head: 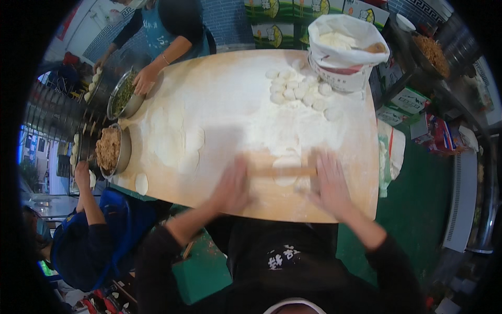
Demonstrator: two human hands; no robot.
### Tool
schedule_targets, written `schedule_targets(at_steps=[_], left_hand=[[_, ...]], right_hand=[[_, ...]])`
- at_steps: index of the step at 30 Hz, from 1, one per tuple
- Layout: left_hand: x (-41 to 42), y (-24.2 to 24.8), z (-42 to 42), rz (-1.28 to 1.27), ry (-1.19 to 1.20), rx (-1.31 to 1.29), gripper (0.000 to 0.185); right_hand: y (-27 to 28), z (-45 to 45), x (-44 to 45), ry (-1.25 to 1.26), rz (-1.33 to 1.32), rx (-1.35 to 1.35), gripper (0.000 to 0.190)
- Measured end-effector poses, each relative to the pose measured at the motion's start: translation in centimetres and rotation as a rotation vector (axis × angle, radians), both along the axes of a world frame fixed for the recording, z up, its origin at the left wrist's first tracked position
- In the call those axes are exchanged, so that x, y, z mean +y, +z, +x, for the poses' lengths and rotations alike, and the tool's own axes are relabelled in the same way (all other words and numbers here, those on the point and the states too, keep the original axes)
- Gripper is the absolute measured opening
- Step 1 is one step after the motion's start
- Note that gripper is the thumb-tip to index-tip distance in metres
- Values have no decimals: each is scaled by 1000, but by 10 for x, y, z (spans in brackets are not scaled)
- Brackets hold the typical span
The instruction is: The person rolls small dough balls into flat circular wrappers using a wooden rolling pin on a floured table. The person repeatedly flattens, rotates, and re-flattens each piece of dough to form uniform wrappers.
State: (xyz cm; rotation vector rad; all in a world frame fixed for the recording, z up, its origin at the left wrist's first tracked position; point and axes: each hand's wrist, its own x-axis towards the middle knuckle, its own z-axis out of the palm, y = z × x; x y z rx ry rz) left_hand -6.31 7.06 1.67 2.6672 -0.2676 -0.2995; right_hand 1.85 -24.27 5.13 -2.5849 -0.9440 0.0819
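A wooden rolling pin point(261, 172) lies crosswise over a flat round of dough point(287, 161) at the near side of the floured board. On the pin's left end is my left hand point(232, 184), blurred. My right hand point(330, 182) rests over the other end, its fingers pointing away from me. Dough shows both above and below the pin. Farther off, several small flattened dough pieces point(300, 91) lie in loose flour. To the left are thin rolled wrappers point(168, 137), partly overlapping, and a single wrapper point(142, 184) sits near the board's edge.
An open flour sack point(341, 74) stands at the board's far right corner. Along the left edge are a metal bowl of chopped greens point(126, 94) and a bowl of minced filling point(110, 149). One co-worker point(168, 35) reaches to the greens; another point(94, 231) works at lower left.
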Motion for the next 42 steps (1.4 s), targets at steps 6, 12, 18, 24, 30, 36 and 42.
schedule_targets(at_steps=[6, 12, 18, 24, 30, 36, 42], left_hand=[[-11, 21, -6, 93, -94, -4, 95], [3, 9, 30, -50, 176, -184, 97], [-25, 36, -31, 112, -189, 219, 98], [-9, 11, 24, 19, 174, -122, 97], [-37, 37, -40, 32, -129, 71, 108], [21, -21, 47, 120, 7, -497, 36], [94, -50, 16, -145, 612, -656, 29]], right_hand=[[-31, 6, -13, -60, 47, -18, 93], [-19, 25, 17, -46, 126, -90, 95], [-14, -4, -10, -85, 31, 40, 92], [-29, 27, 7, -65, 92, -139, 97], [-31, 14, -12, -33, 38, -44, 89], [-54, -8, 40, 61, 227, -89, 85], [-41, -42, 143, 107, 99, 145, 97]])
